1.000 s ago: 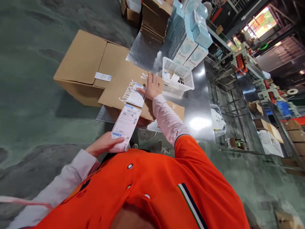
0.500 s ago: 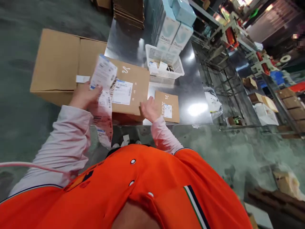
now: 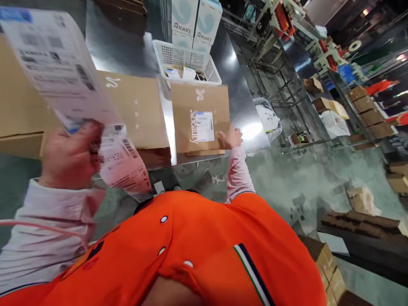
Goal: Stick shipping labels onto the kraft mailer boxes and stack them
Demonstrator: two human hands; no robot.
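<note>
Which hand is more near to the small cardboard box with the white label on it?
Right. The right hand is at the lower right corner of the small box, at its edge. The left hand is much farther left, holding label sheets, past a bigger box.

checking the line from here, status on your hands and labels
Left hand gripping label strip, lifted. Right hand at edge of flat carton, label on it. Basket just beyond.
</note>
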